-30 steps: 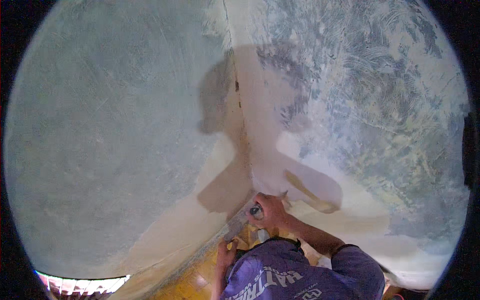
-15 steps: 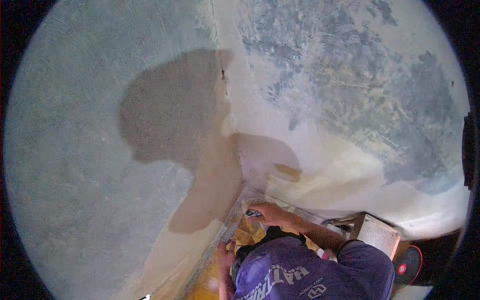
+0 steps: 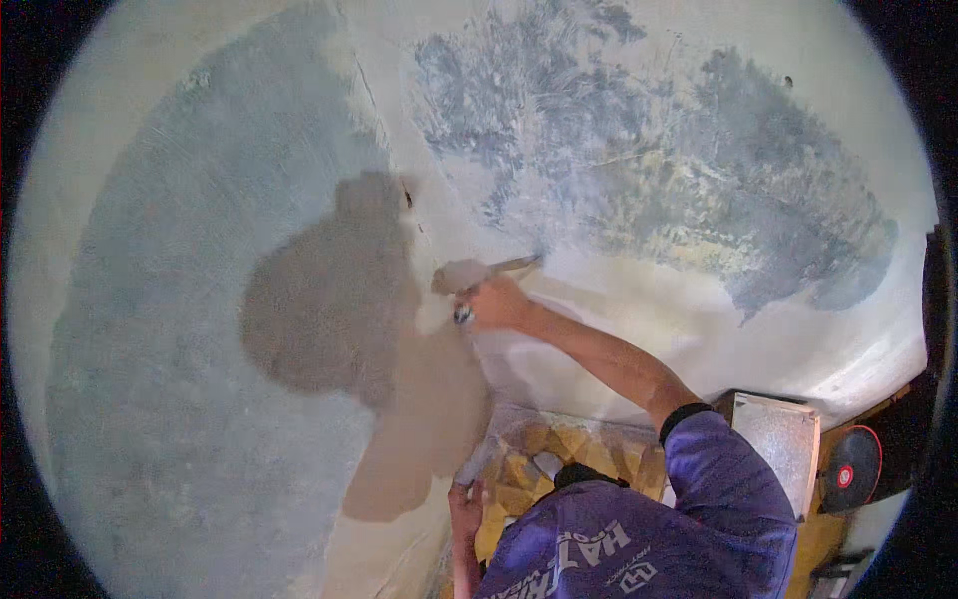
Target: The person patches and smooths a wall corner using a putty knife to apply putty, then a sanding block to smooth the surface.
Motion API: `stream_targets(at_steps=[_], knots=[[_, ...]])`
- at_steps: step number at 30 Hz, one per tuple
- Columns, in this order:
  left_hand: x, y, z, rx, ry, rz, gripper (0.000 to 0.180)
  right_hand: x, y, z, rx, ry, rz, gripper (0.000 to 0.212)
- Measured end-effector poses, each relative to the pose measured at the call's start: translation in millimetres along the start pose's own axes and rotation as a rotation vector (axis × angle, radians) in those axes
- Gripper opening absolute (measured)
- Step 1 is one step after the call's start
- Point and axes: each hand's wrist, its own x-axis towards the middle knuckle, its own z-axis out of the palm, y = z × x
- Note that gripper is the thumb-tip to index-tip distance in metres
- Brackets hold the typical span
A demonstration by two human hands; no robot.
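Observation:
My right hand [image 3: 499, 303] is raised against the pale wall [image 3: 619, 299], just right of the corner. Its fingers are closed on a small tool with a dark and silvery end [image 3: 463, 313]; the rest of the tool is hidden by the hand. Low by the foot of the left wall [image 3: 200, 439], my left hand [image 3: 466, 507] is held with its fingers curled together. A greyish shape meets its fingertips, and what it is cannot be made out. Both walls carry blue-grey patches beside bare, pale plaster, and a narrow crack [image 3: 407, 195] runs along the corner.
Yellow-brown floor [image 3: 629, 454] with a patterned surface lies below the corner. At my right stand a pale box-like board [image 3: 773, 439] and a round black disc with a red rim [image 3: 851, 469]. A large shadow [image 3: 319, 299] of me falls over the left wall.
My right hand has risen from near the floor to the wall beside the corner, still holding the small tool. My left hand stays low. The view has shifted and the shadows have moved.

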Motion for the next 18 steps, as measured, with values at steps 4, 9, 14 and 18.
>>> stream_targets(at_steps=[4,9,14,18], knots=[[-4.4,45.1,4.6,0.257,-0.009,-0.010,0.026,-0.2,12.3,15.4,-0.075,0.085,0.050,0.031],[-24.9,-5.8,-5.6,0.115,0.045,0.030,0.027,-0.3,22.6,18.7,0.072,0.067,0.019,0.026],[-36.1,-1.7,-17.1,0.042,0.086,-0.127,0.032,-6.1,1.1,16.7,0.034,0.232,-0.085,0.030],[-43.5,-29.7,-28.9,-0.114,0.091,-0.156,0.035,6.4,21.3,22.9,-0.028,0.063,0.039,0.028]])
